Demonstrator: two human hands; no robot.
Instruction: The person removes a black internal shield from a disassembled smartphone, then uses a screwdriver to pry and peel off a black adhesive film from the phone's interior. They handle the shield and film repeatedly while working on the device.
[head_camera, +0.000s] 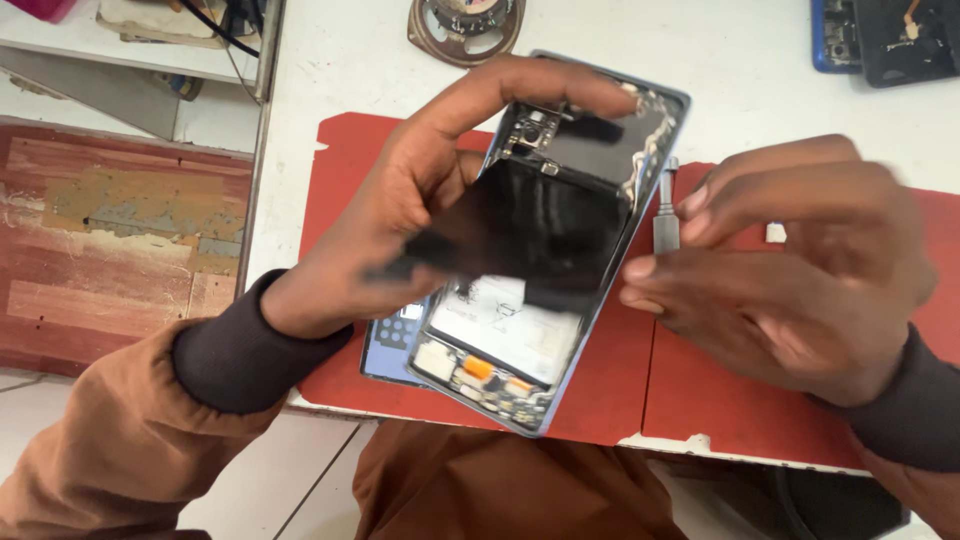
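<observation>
Here left hand grips opened phone, right hand beside

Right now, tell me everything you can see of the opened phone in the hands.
The opened phone has its back off and its insides face up in a thin blue-grey frame. A white-labelled battery sits mid-body, small boards with orange connectors lie at the near end, and a camera module sits at the far end. A blurred black sheet covers the middle. It is tilted, lifted above the red mat. The left hand grips its left edge and far end; the right hand has fingertips at its right edge.
</observation>
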